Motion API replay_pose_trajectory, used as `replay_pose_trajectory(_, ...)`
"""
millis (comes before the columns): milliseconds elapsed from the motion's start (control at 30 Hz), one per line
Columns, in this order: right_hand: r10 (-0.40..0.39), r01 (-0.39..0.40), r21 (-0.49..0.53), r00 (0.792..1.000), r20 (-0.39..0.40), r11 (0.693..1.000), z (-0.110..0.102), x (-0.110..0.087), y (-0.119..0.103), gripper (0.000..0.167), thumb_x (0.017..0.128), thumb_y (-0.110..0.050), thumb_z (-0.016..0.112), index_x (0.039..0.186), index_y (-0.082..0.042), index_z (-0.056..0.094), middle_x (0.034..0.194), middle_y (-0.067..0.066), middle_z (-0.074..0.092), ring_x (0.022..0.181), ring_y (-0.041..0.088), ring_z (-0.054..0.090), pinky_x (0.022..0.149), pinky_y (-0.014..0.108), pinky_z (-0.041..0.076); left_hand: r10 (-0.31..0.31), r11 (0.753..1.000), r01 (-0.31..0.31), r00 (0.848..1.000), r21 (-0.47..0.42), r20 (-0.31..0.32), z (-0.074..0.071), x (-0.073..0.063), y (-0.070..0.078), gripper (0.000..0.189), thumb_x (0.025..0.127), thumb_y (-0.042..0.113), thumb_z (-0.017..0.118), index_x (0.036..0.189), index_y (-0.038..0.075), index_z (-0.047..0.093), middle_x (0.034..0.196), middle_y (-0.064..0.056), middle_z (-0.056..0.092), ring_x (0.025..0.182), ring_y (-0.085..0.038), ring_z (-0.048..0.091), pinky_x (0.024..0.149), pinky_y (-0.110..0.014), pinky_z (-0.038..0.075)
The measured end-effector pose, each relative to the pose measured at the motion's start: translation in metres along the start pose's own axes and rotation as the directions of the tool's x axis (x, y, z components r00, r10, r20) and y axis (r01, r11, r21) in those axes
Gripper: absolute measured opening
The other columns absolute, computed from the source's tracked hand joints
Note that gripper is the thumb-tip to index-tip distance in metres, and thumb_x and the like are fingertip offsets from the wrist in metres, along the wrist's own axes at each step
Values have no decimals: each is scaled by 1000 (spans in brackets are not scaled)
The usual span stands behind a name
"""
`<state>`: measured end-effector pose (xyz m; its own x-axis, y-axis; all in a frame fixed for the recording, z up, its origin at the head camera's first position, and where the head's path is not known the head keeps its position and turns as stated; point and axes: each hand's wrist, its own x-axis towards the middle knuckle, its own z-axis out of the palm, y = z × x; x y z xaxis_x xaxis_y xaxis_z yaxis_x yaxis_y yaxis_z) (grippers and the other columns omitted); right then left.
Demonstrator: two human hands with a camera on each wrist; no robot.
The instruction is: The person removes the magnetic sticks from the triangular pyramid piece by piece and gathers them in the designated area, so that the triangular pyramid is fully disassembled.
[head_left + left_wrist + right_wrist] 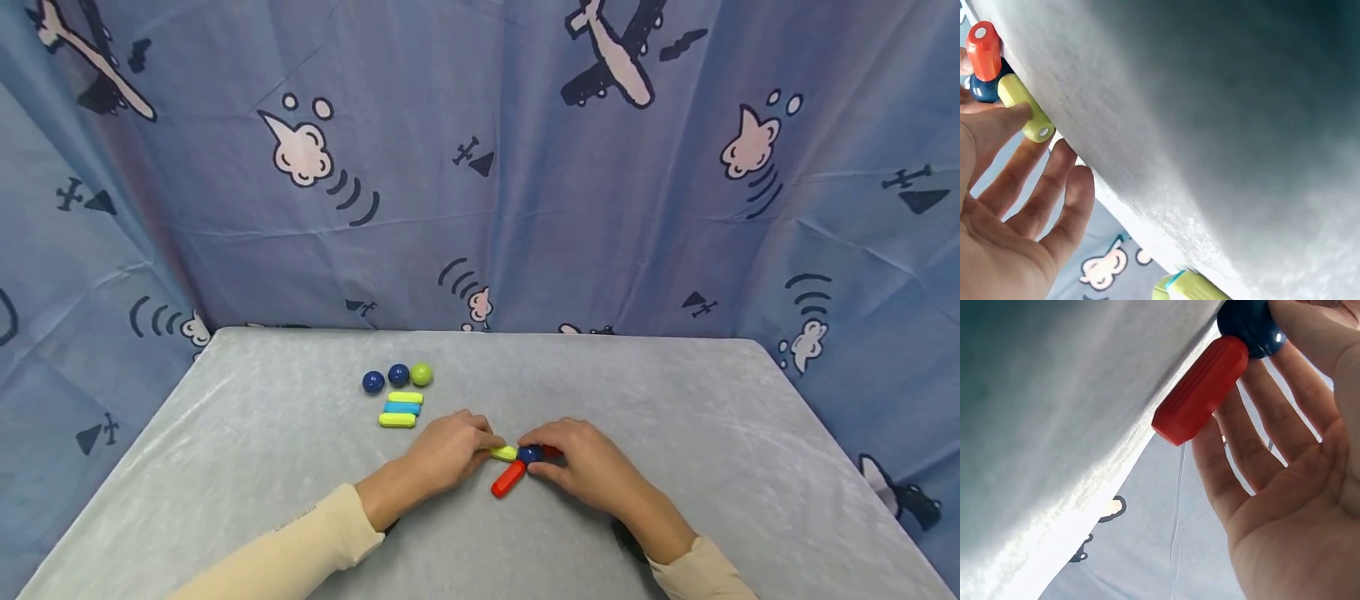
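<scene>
In the head view my left hand (453,450) pinches a yellow-green stick (504,452) between thumb and fingers, its inner end right at a dark blue ball (530,453). My right hand (588,462) grips that ball with thumb and fingertips. One red stick (507,479) points from the ball toward the near left; another red stick (552,451) sticks out to the right, partly hidden by the right hand. The left wrist view shows the thumb on the yellow-green stick (1025,109). From the right wrist, a faceted red stick (1200,390) meets the ball (1250,328).
Farther left on the pale cloth-covered table (262,433) lie two dark blue balls, a lime green ball (422,374), two yellow-green sticks and a light blue stick (402,408) between them. A blue patterned curtain (420,167) hangs behind the table and along its sides.
</scene>
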<state>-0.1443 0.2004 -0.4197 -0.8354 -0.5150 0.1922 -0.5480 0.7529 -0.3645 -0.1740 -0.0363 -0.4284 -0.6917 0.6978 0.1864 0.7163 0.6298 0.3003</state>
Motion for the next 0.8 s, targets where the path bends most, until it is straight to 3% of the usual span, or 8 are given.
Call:
replay_pose_trajectory(200, 9, -9, -7, 1000, -2, 1000, 0, -1, 1, 30, 82, -28, 81, 111, -24, 74, 103, -10, 73, 95, 10, 66, 85, 37, 54, -48, 999, 48, 999, -3, 6, -2, -4, 1, 22, 88, 13, 75, 109, 18, 79, 95, 4, 73, 86, -11, 63, 72, -21, 52)
replay_pose_trajectory(400, 25, -25, -15, 1000, 10, 1000, 0, 0, 1, 31, 82, -29, 81, 113, -25, 74, 105, -10, 73, 98, 11, 67, 87, 38, 54, -117, 993, 117, 993, 8, 0, -11, -24, -2, 21, 86, 12, 77, 106, 15, 79, 92, 3, 73, 82, -9, 65, 72, -24, 53)
replay_pose_trajectory(600, 36, -35, -21, 999, 21, 999, -3, -2, 4, 33, 82, -29, 81, 114, -24, 73, 108, -10, 73, 101, 13, 67, 90, 40, 54, -212, 975, 211, 977, -72, 0, -22, -49, -15, 21, 84, 12, 78, 104, 17, 79, 94, 5, 73, 86, -10, 67, 73, -28, 54)
replay_pose_trajectory(800, 23, -23, -10, 1000, 16, 1000, -1, -1, 3, 33, 82, -29, 81, 114, -24, 74, 107, -9, 73, 99, 13, 67, 90, 40, 54, -317, 946, 312, 947, -89, -57, -37, -72, -31, 24, 81, 13, 81, 104, 22, 79, 98, 8, 75, 86, -9, 67, 75, -30, 53)
